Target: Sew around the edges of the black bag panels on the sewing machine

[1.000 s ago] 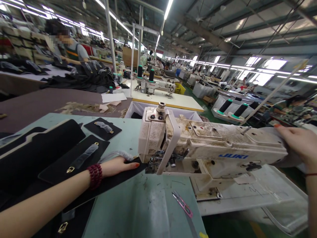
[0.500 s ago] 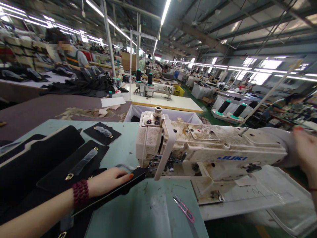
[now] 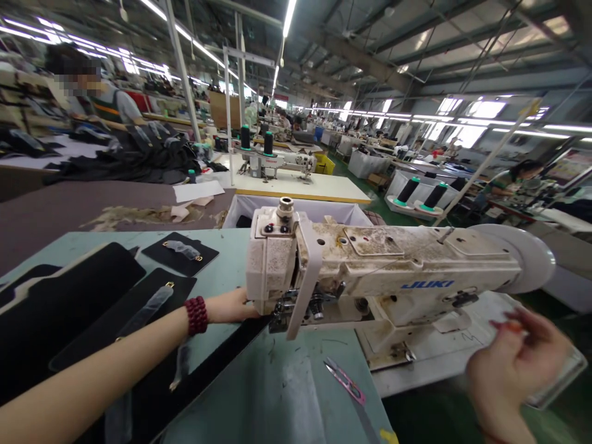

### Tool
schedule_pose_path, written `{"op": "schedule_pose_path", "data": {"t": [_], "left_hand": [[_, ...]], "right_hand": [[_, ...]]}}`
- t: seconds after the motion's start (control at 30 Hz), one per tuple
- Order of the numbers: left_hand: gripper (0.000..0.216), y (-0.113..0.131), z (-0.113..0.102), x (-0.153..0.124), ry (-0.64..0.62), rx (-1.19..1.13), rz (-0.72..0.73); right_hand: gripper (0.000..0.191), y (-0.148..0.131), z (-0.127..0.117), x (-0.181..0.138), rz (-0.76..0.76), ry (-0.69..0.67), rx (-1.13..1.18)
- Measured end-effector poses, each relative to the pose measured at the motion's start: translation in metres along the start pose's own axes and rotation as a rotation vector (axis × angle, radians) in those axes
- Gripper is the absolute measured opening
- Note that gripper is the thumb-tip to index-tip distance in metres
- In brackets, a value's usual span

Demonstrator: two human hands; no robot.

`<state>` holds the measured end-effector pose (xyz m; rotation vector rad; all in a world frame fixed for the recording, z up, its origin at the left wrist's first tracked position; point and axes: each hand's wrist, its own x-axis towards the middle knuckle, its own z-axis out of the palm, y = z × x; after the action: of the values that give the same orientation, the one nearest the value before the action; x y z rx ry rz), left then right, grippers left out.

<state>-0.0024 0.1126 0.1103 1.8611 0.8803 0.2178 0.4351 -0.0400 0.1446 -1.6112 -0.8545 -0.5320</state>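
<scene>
A white JUKI sewing machine (image 3: 402, 253) with brown stains stands before me. My left hand (image 3: 230, 306) reaches in at its needle end, over a black fabric piece (image 3: 226, 351); the fingertips are hidden behind the machine head, so their grip does not show. The black piece runs from under the head toward the lower left. My right hand (image 3: 518, 364) is in the air, below and apart from the handwheel (image 3: 531, 259), its fingers loosely bent and slightly blurred, with nothing visible in them. Pink-handled thread snips (image 3: 345, 381) lie on the green tabletop (image 3: 296, 394).
At left, black panels (image 3: 111, 320) with plastic-wrapped straps and gold-coloured hardware cover the tabletop. A white-lined bin (image 3: 305, 206) stands behind the machine. Thread cones (image 3: 435, 197) are at the right. A co-worker (image 3: 102, 92) is at the far left, near dark fabric (image 3: 134, 157).
My right hand has left the handwheel and dropped lower. My left hand has slid forward along the black piece, its fingers now behind the machine head. The view has shifted slightly.
</scene>
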Motion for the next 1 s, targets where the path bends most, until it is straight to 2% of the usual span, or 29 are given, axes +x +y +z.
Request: {"op": "schedule_pose_path", "data": {"t": [0.03, 0.07, 0.13, 0.17, 0.2, 0.23, 0.33, 0.47, 0.7, 1.0], "left_hand": [[0.053, -0.001, 0.0, -0.002, -0.005, -0.017, 0.013], [0.051, -0.002, 0.0, -0.004, -0.011, -0.035, 0.019], [0.042, -0.003, -0.001, -0.007, -0.035, -0.08, 0.016], [0.038, -0.003, -0.001, -0.008, -0.052, -0.105, 0.011], [0.037, -0.004, 0.0, -0.008, -0.07, -0.131, 0.007], [0.037, -0.005, 0.001, -0.007, -0.087, -0.156, 0.003], [0.042, -0.009, 0.007, -0.005, -0.118, -0.241, -0.006], [0.045, -0.021, 0.021, -0.002, -0.069, -0.38, -0.011], [0.044, -0.043, 0.044, 0.001, 0.069, -0.561, -0.035], [0.038, -0.041, 0.047, 0.001, 0.135, -0.669, -0.022]], "right_hand": [[0.034, -0.017, -0.001, -0.033, 0.03, -0.132, 0.099], [0.029, -0.034, 0.001, -0.069, 0.075, -0.382, 0.18], [0.032, -0.067, 0.013, -0.142, 0.176, -1.028, 0.381], [0.036, -0.083, 0.023, -0.174, 0.253, -1.227, 0.477], [0.041, -0.098, 0.034, -0.201, 0.335, -1.344, 0.549], [0.047, -0.113, 0.045, -0.222, 0.409, -1.397, 0.602], [0.057, -0.147, 0.074, -0.253, 0.528, -1.329, 0.606], [0.053, -0.167, 0.086, -0.254, 0.5, -1.191, 0.483], [0.047, -0.167, 0.085, -0.251, 0.445, -1.175, 0.469], [0.047, -0.169, 0.089, -0.246, 0.479, -1.186, 0.499]]}}
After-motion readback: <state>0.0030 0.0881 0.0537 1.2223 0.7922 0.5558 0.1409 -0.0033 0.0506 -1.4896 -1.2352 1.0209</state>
